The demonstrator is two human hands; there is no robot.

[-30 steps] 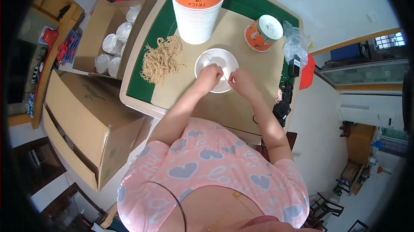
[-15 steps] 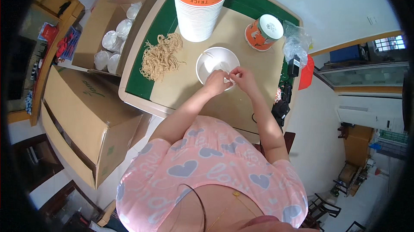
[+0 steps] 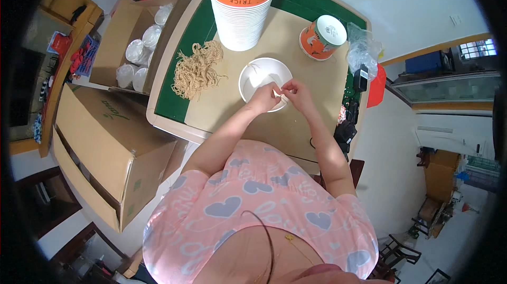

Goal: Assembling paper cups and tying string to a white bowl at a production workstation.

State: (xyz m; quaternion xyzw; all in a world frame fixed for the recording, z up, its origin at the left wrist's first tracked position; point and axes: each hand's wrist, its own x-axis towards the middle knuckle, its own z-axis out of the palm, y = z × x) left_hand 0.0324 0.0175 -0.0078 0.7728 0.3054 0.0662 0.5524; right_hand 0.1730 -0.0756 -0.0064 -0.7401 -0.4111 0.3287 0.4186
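A white paper bucket [image 3: 255, 77], its open mouth facing up, stands in the middle of the table. A thin pale cord [image 3: 254, 66] shows at its far inner wall. At the near right rim my left hand [image 3: 263, 98] and my right hand [image 3: 297, 95] meet with fingertips pinched. Between them is a small pale bit that looks like cord; the fingers partly hide it. To the left lies a loose heap of tan cords [image 3: 198, 71]. Behind the bucket rises a tall stack of white paper buckets [image 3: 241, 22], topped by orange printed ones.
An upturned orange and green paper bucket [image 3: 320, 38] stands at the table's right, beside a crumpled clear plastic bag [image 3: 363, 46]. Black devices [image 3: 346, 131] line the right edge. Left of the table are an open carton of wrapped white packs [image 3: 138, 50] and a large cardboard box [image 3: 108, 141].
My hands stay at the bucket's near right rim with small finger movements. More of the pale bit between the fingertips now shows. The view has shifted slightly.
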